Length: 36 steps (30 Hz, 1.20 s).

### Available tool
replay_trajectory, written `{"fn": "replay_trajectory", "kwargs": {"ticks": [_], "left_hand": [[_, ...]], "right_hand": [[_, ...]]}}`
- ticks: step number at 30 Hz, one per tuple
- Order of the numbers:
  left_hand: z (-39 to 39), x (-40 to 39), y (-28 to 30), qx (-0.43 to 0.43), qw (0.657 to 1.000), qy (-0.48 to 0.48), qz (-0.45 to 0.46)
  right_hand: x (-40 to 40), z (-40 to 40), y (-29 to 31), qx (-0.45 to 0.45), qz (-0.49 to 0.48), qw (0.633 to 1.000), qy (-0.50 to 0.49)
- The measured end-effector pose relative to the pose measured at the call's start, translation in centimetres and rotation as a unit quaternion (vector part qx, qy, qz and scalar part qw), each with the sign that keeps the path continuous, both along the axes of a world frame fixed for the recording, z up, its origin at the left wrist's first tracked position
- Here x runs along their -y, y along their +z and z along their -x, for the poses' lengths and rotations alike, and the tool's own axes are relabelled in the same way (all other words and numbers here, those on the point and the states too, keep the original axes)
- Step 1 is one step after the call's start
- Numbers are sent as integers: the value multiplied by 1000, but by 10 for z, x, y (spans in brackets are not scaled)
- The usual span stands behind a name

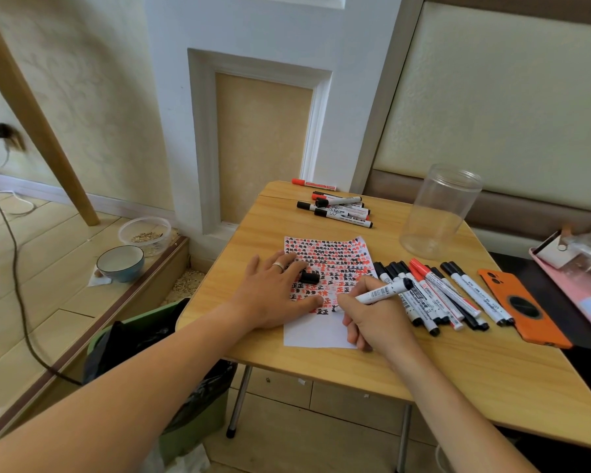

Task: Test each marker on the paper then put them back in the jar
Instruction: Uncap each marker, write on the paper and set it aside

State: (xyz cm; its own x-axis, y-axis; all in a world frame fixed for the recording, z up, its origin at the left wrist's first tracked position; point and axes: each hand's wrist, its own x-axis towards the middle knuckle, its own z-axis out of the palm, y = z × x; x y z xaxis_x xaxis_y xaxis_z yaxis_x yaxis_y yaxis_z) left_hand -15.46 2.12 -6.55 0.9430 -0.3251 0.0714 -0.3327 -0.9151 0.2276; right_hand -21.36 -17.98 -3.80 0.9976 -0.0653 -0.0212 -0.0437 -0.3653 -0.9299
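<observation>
Now the right hand (pixel 372 315), its grip holding an uncapped black marker (pixel 379 293), writes on the paper (pixel 318 331) pinned by the flat left hand (pixel 273 295); next: recap, jar (pixel 437 213).

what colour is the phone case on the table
Orange, with a dark round patch on its back; the phone case lies right of the markers in the head view.

Marker (pixel 382 292) tip — hidden by fingers.

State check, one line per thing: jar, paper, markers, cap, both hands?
Jar: upright, no lid, empty.
Paper: flat on table, mostly covered in red and black marks.
Marker: uncapped, tip on paper.
Cap: off, under left fingers.
Left hand: flat, pressing paper.
Right hand: gripping marker.
Near pile: capped, lying beside paper.
Far pile: capped, lying at table's back.
</observation>
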Motion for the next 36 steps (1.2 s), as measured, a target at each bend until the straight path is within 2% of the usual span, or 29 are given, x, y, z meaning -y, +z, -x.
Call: {"fn": "replay_trajectory", "kwargs": {"ticks": [36], "left_hand": [[0,0,-1,4,1000,-2,9]], "right_hand": [[0,-3,-3,3,-2,1000,0]]}}
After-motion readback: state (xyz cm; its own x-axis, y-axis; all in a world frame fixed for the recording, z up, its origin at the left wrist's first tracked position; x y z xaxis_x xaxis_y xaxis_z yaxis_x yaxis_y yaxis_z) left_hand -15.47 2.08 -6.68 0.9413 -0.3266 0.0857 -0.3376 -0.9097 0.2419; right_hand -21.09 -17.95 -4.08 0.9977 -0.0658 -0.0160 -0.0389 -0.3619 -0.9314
